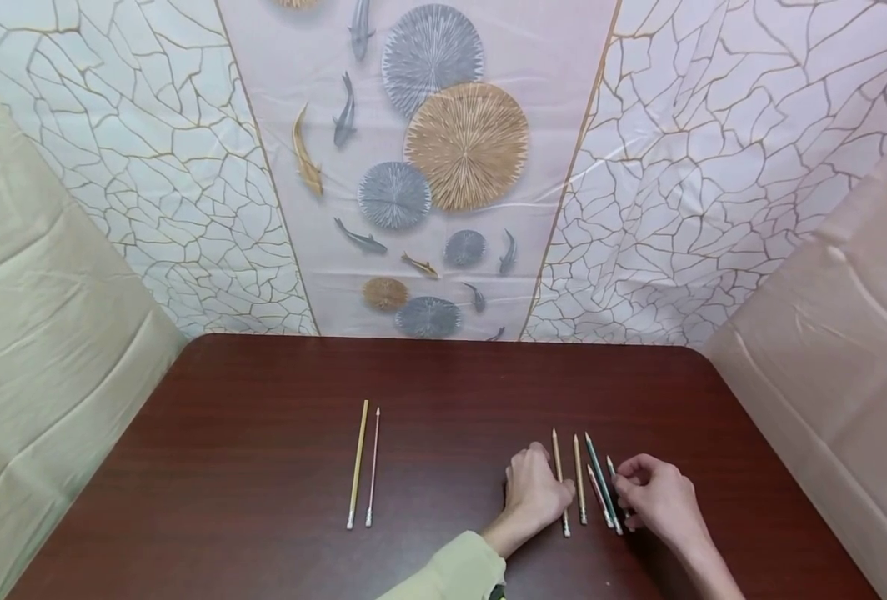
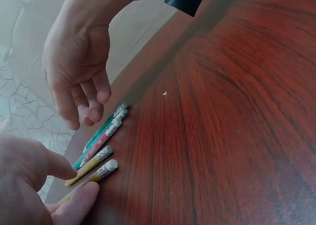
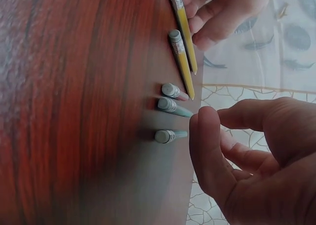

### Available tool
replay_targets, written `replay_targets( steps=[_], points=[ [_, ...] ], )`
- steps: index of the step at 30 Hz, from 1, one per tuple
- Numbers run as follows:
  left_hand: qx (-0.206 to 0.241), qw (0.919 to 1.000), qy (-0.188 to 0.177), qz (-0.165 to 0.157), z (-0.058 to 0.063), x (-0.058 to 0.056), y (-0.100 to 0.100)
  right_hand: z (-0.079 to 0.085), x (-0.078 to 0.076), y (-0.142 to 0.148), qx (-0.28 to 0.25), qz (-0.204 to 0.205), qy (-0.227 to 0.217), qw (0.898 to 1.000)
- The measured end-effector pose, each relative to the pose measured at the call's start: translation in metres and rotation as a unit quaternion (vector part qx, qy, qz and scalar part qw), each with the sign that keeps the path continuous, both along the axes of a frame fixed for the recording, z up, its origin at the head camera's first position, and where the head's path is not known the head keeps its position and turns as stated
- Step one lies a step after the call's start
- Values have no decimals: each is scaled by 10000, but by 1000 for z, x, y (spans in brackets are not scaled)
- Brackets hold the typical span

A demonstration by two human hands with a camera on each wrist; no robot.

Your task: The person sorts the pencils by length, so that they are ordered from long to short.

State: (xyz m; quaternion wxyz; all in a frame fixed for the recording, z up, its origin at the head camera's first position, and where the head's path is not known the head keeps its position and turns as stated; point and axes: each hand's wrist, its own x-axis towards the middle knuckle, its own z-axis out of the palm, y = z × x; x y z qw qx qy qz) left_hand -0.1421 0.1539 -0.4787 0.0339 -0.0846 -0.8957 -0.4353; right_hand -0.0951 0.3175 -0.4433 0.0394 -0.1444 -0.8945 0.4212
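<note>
On the right half of the table lies a loose row of pencils. My left hand (image 1: 535,490) is over the leftmost one, a yellow pencil (image 2: 104,170), with thumb and a finger on either side of it. The right hand (image 1: 664,498) pinches a short green pencil (image 3: 165,136) at the row's right end between thumb and index finger; the fingertips hide part of it. Between the hands lie another yellow pencil (image 1: 580,479), a short pink pencil (image 3: 173,91) and a longer green pencil (image 1: 601,475). Their eraser ends point toward me.
A long yellow pencil (image 1: 358,467) and a thin pink pencil (image 1: 373,467) lie side by side left of centre on the dark red-brown table (image 1: 188,467). A patterned cloth (image 1: 428,167) hangs behind, and pale padded panels (image 1: 826,333) flank both sides.
</note>
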Motion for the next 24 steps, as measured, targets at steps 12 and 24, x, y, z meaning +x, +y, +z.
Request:
replay_targets(
  steps=[12,24],
  points=[
    [-115,9998,174,10,-3,-1,4,-2,2,-2,23,-14,-6,10000],
    [-300,9987,395,69,-6,-4,8,-2,-1,-3,249,60,35,9997]
  ],
)
